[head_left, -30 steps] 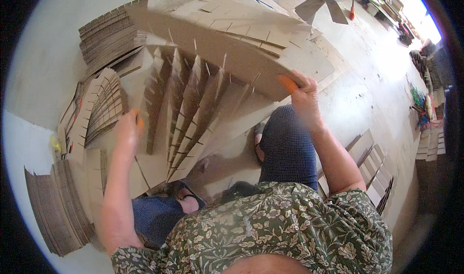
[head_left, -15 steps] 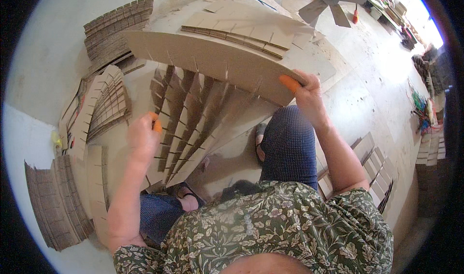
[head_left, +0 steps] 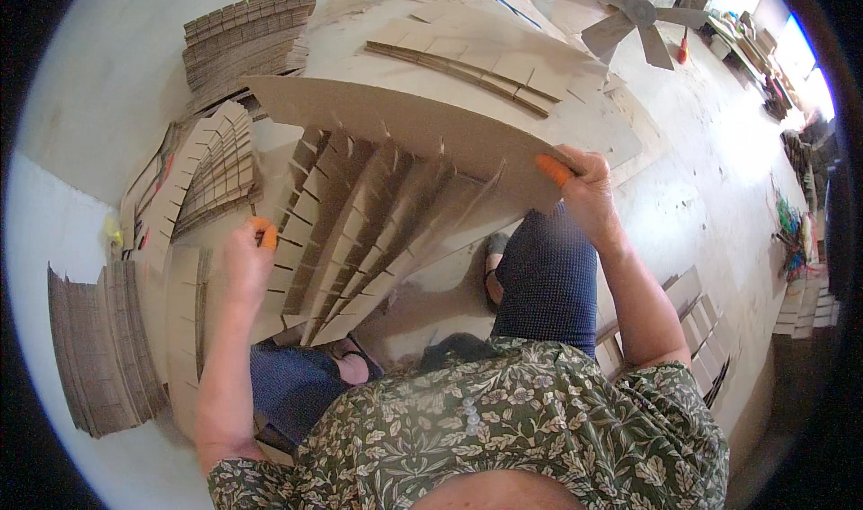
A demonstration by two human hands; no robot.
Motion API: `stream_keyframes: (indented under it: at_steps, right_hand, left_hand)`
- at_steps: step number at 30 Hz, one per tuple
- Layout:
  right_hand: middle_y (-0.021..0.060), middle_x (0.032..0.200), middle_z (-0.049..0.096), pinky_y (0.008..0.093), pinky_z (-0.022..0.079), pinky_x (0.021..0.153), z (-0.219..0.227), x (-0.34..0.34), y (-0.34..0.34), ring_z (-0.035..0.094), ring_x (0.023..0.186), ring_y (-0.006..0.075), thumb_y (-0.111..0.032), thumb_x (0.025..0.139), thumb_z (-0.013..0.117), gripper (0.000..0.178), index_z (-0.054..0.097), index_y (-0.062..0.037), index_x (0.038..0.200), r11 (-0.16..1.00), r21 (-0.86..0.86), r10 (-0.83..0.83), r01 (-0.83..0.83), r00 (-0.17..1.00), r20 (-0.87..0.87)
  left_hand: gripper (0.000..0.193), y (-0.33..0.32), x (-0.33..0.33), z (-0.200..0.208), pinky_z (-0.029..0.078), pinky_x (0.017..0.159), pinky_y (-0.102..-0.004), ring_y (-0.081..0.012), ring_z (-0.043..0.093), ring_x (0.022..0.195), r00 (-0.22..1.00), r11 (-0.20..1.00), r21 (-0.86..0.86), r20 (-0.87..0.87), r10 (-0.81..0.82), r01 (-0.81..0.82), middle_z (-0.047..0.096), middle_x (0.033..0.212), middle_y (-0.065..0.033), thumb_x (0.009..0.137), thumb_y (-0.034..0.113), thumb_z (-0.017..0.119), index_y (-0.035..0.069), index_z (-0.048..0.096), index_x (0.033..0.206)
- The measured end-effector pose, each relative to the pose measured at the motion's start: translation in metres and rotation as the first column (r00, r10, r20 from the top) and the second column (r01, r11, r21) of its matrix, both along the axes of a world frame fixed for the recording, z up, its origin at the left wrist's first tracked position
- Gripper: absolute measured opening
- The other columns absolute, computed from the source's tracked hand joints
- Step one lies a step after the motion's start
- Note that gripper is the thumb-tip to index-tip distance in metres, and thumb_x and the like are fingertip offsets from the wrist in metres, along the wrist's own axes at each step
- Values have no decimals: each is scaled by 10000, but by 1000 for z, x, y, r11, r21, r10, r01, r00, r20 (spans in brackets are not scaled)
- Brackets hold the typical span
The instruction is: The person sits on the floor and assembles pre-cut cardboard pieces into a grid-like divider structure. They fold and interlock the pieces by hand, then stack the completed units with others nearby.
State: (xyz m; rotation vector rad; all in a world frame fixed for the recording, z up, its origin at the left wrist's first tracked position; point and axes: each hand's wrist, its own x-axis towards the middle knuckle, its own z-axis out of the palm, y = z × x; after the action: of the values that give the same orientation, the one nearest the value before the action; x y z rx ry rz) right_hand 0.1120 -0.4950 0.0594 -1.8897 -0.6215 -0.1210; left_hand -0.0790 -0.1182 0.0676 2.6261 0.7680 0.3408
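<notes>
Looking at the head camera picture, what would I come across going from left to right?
Upright stack of brown slotted cardboard → orange-tipped left hand → fanned-out brown slotted cardboard strips → orange-tipped right hand → tangled green-and-red bundle.

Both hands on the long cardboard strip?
No, the right hand grips the long cardboard strip; the left hand is well apart from it.
</notes>
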Motion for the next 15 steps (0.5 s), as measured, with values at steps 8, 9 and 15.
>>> stream_keyframes:
  at_steps: [8,9,15]
  right_hand:
    - [66,724,644,294,450,701,17,-4,-3,560,759,128,-82,864,643,124,689,-4,949,987,-161,-9,-1,998,-62]
    - [77,733,647,302,452,720,18,-2,-5,564,781,133,-84,865,643,128,689,-7,956,975,-224,-2,-10,998,-55]
    - [197,633,565,298,462,568,9,-8,-2,541,585,118,-49,849,627,73,647,20,863,997,-25,71,-71,997,1]
  left_hand:
    - [156,25,-10,-14,501,666,-424,-362,641,768,999,972,233,42,27,-36,658,824,-193,854,179,603,71,674,941]
    - [159,24,-11,-13,501,671,-433,-369,639,778,999,964,265,25,23,-28,657,826,-193,856,182,600,70,674,940]
    - [190,53,-13,-21,497,731,-445,-371,629,824,990,972,209,-64,125,-109,659,883,-184,850,170,610,63,665,997]
